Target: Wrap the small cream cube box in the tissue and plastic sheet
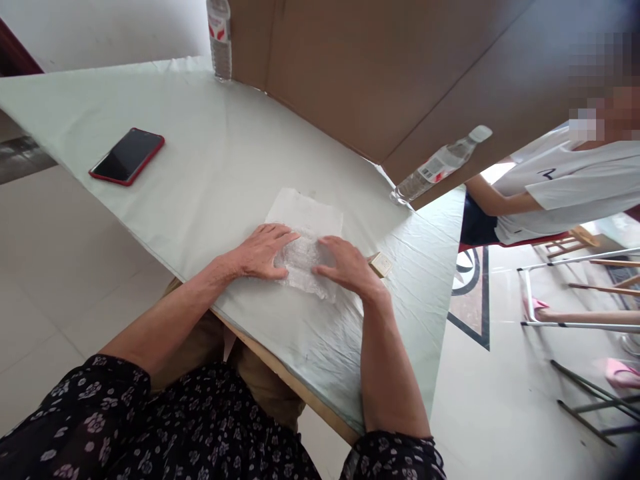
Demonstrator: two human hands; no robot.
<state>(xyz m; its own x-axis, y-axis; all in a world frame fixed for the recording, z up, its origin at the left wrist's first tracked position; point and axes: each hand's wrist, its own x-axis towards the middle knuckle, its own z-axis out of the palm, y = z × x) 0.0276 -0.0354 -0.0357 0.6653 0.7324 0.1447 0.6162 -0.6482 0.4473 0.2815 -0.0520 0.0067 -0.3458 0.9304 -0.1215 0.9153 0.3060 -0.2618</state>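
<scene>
A sheet of clear bubble wrap (305, 250) lies on a white sheet (306, 209) on the cloth-covered table. My left hand (265, 252) rests on the wrap's left side with the fingers stretched out and the thumb apart. On the right side my right hand (345, 263) presses in the same way, fingers and thumb spread. Whether anything lies inside the wrap I cannot tell. Just beyond my right wrist sits a small beige block (381, 265), partly hidden by the hand.
A phone in a red case (127, 157) lies at the left. A brown cardboard panel (350, 73) stands across the far side, with an upright bottle (220, 40) and a tilted bottle (440, 165) against it. A person in a white shirt (565, 180) sits at the right.
</scene>
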